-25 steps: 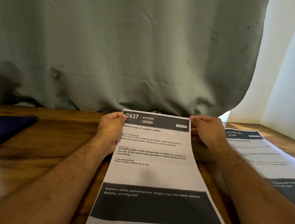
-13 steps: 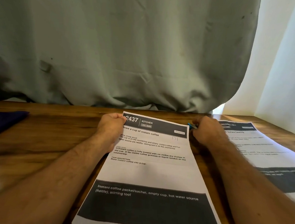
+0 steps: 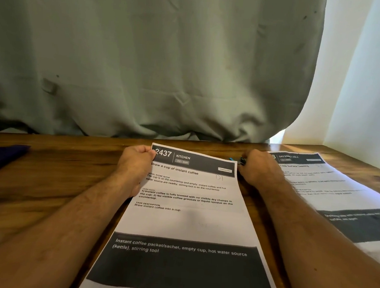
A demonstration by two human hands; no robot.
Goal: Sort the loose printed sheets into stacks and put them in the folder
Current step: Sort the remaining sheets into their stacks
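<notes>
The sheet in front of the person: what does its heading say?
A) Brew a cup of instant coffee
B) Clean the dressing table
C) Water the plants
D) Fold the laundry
A: the sheet, whose top left corner the left hand holds, reads "Brew a cup of instant coffee" under a dark "2437 KITCHEN" band.

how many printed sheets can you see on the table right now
2. The kitchen sheet lies in the middle, its top left corner held by the left hand. The dressing table sheet lies flat at the right. More may lie under either.
</notes>
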